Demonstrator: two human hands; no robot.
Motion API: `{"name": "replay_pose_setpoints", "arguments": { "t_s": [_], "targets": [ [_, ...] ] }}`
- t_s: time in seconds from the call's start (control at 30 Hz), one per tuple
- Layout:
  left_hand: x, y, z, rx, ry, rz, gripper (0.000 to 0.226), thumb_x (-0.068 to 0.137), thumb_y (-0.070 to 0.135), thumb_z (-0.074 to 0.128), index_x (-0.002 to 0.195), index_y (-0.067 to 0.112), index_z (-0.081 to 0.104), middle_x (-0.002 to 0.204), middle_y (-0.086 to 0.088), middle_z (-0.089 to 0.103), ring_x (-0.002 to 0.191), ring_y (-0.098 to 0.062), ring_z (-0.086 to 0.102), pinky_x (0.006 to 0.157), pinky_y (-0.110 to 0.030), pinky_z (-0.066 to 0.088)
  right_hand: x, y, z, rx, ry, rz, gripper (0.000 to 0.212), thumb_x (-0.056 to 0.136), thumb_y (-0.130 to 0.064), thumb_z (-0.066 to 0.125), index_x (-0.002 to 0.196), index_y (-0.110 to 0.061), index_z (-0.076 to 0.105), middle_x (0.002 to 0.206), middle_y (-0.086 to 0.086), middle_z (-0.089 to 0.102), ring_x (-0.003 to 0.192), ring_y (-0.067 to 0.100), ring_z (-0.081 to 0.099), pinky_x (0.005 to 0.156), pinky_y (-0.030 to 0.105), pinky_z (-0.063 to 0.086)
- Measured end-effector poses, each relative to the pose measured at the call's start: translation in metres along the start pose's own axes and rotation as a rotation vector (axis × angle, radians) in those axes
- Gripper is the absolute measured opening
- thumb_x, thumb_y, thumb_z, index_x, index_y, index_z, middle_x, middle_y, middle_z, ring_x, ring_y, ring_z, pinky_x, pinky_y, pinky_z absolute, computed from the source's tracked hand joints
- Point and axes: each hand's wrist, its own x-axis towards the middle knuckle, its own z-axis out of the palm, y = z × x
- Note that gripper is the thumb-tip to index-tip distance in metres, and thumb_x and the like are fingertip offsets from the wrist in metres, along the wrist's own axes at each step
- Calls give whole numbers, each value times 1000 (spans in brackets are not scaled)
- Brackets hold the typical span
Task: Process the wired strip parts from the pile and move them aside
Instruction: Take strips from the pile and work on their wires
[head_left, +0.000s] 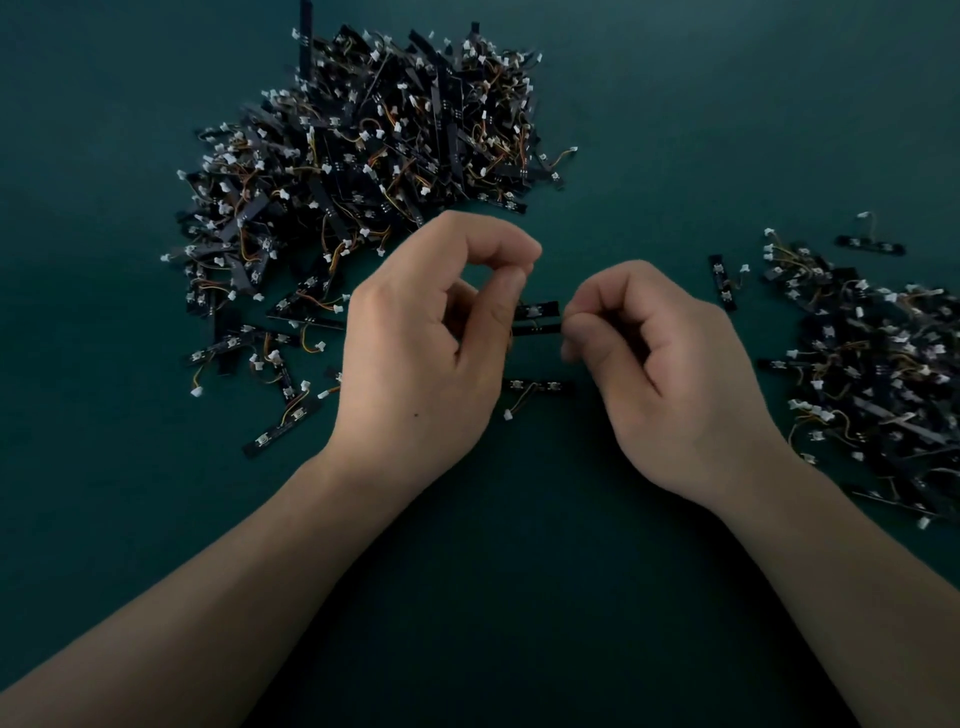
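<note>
Both forearms are reaching in over the dark green tabletop (519, 561). A loose strip (540, 386) with its wire is lying flat between the wrists. Just beyond it, the left hand (415, 358) and right hand (660, 374) are pinching opposite ends of a black strip part (537, 310), fingers curled, with a second strip (540, 328) sitting directly beneath it (which hand is gripping that one is unclear). A smaller heap (872, 374) is spreading along the right edge. The main pile (363, 156) is lying farthest back, left of centre.
</note>
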Motion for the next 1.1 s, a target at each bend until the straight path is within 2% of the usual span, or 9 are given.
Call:
{"name": "replay_pose_setpoints", "arguments": {
  "t_s": [0.27, 0.37, 0.53, 0.6, 0.73, 0.83, 0.93, 1.03, 1.1],
  "targets": [
    [-1, 5, -2, -42, 27, 2, 16, 104, 8, 59, 108, 24, 61, 101, 9, 68, 40, -24, 48, 40, -29, 33, 1, 2, 2, 65, 108, 43, 15, 105, -16, 64, 97, -28, 63, 82, -10, 74, 57, 9, 60, 55, 9, 41],
    [-2, 2, -1, 39, 14, -31, 14, 103, 9, 62, 107, 22, 64, 84, 15, 63, 40, -21, 49, 45, -16, 31, 3, 4, 1, 123, 219, 58, 13, 104, -18, 65, 97, -29, 64, 87, -9, 76, 58, 13, 60, 58, 16, 44],
    [3, 0, -3, 212, 50, -14, 16, 96, 1, 63, 106, 12, 70, 111, 10, 66, 81, -11, 63, 73, -11, 41, 4, 9, -1, 141, 278, 42, 20, 97, -20, 77, 93, -38, 67, 82, -10, 73, 56, 23, 59, 52, 30, 49],
    [3, 1, -3, 205, 46, -33, 17, 100, 7, 59, 110, 11, 71, 112, 10, 68, 92, -6, 62, 80, -9, 40, 3, 9, -1, 149, 267, 17, 22, 95, -20, 79, 96, -39, 67, 86, -8, 74, 55, 25, 59, 51, 29, 49],
    [2, 5, -3, 117, -91, -61, 25, 104, 19, 52, 96, 13, 75, 89, 11, 71, 85, -10, 66, 74, -18, 45, 1, 10, -1, 149, 228, -27, 28, 97, -17, 77, 117, -36, 69, 94, -11, 76, 55, 23, 60, 51, 32, 52],
    [2, 8, -2, 134, -137, 15, 26, 103, 16, 58, 80, 11, 70, 73, 9, 65, 73, -13, 62, 68, -22, 44, -1, 8, -2, 144, 207, -16, 26, 99, -16, 74, 118, -33, 71, 93, -10, 75, 56, 25, 62, 51, 38, 53],
    [1, 8, -2, 109, -132, 22, 25, 103, 12, 61, 79, 8, 70, 71, 4, 65, 71, -15, 62, 68, -23, 45, 0, 4, -5, 162, 118, 38, 12, 103, -27, 63, 105, -28, 75, 83, -8, 74, 57, 19, 61, 52, 31, 50],
    [1, 7, -2, 54, -131, -8, 27, 101, 9, 59, 76, 6, 67, 68, 3, 62, 67, -16, 59, 63, -20, 42, 3, 4, -5, 77, -32, 109, 37, 108, -32, 54, 76, -21, 67, 65, -11, 66, 54, 11, 57, 53, 19, 40],
    [1, 8, -2, 40, -134, -35, 28, 100, 9, 59, 74, 6, 66, 66, 5, 61, 64, -16, 58, 61, -20, 40, 3, 3, -4, 75, -83, 113, 42, 108, -35, 51, 71, -18, 61, 61, -6, 63, 52, 14, 55, 51, 24, 39]
  ]
}}
